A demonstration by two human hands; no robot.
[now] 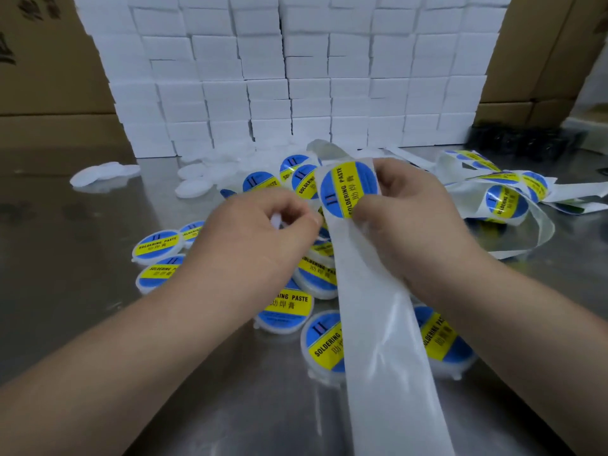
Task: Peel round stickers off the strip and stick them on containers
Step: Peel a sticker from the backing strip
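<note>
Sticker (348,189): round, blue and yellow, on the backing strip (388,350), held up above the pile
Right hand (414,225): fingers curled round the strip, thumb on the sticker's lower edge
Left hand (260,235): just beside the strip, fingers curled on a white piece (275,222); what it is, cannot tell
Labelled containers (289,307): piled on the metal table (82,324) beneath both hands
Plain white containers (194,187): farther back
Loose strip (503,199): tangled at right
White boxes (296,77): stacked behind
</note>
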